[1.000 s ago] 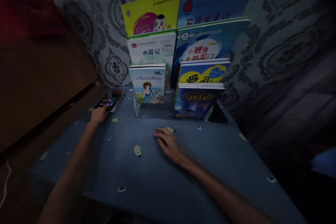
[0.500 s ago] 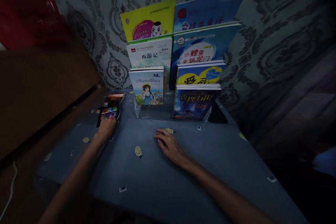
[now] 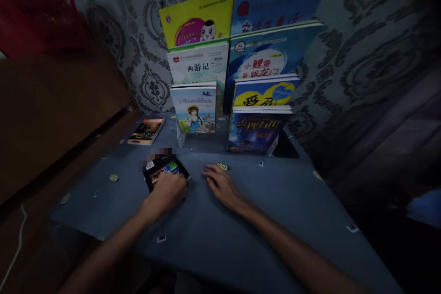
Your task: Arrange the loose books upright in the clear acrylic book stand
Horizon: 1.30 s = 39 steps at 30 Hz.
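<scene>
Wallpaper: grey, with large dark scrolled medallions.
Tablecloth: blue-grey, printed with yellow pineapples and small white tags.
Clear stand: near the wall, holding two columns of books, covers facing forward.
Dark-covered book: in front of the stand and to its left, turned at a slant, a colourful picture on its cover; in this dim light I cannot tell whether it touches the cloth.
Left hand: fingers curled over the book's near edge, apparently gripping it; the thumb is hidden.
Right hand: empty, resting on the cloth beside a pineapple print, fingers loosely spread and slightly bent, apart from the book.
Back left corner: an orange-edged book lying flat.
Far left: a red bag above a brown panel.
</scene>
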Motion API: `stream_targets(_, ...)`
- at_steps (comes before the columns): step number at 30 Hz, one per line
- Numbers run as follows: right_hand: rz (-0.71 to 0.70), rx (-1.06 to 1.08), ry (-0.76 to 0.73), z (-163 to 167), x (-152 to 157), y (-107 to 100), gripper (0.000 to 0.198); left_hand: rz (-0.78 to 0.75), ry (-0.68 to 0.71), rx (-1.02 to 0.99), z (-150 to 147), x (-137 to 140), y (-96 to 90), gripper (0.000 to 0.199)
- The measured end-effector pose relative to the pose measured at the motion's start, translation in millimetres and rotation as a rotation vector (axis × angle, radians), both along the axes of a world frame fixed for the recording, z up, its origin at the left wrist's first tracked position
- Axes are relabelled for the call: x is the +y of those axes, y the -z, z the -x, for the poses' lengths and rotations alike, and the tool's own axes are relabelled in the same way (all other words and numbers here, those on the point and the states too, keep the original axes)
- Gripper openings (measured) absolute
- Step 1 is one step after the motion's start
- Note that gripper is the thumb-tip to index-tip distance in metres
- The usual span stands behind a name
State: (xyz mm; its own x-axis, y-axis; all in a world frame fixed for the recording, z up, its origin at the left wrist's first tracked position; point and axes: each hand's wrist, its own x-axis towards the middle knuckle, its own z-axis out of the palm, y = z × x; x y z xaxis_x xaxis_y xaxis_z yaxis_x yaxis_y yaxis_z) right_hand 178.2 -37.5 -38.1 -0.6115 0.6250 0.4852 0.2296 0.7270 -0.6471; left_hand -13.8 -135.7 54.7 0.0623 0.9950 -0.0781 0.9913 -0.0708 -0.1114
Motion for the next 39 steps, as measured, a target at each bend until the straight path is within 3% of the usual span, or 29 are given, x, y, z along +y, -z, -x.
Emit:
stream_targets(4,-0.001,-0.006,0.004,1.1,-0.6,-0.1,0.034,0.025,0.037,-0.034,-9.9,-5.2,-5.2,0.035)
stream_targets(7,-0.004,-0.018,-0.002,0.8,-1.9,-2.6,0.034,-0.07,-0.042,-0.051,25.3,1.5,-4.0,0.033)
stream_targets(9,-0.003,-0.024,0.001,0.2,-2.8,-4.2,0.033,-0.141,-0.184,-0.017,58.6,6.7,1.7,0.036)
stream_targets(11,-0.004,-0.024,0.006,-0.1,-3.6,-4.7,0.032,-0.115,-0.319,-0.066,88.1,9.1,9.6,0.046)
stream_targets(15,-0.008,-0.01,0.011,-0.4,-5.5,-3.9,0.031,-0.128,-0.338,-0.152,111.3,4.0,22.1,0.046)
stream_targets(22,-0.133,-0.06,0.096,-11.8,-21.4,-17.4,0.028,-0.158,-0.287,-0.007,66.7,-9.6,19.4,0.041)
stream_targets(27,-0.239,-0.168,0.02,-16.4,-47.8,-33.5,0.029,-0.114,-0.2,-0.015,19.0,-14.2,13.8,0.035)
stream_targets(34,-0.191,-0.237,-0.021,-17.8,-67.1,-35.0,0.036,-0.055,-0.074,-0.08,-38.7,-16.6,21.3,0.02)
stream_targets(39,-0.153,-0.346,-0.012,-25.1,-66.2,-34.9,0.042,-0.087,-0.02,-0.104,-50.0,-16.4,19.1,0.018)
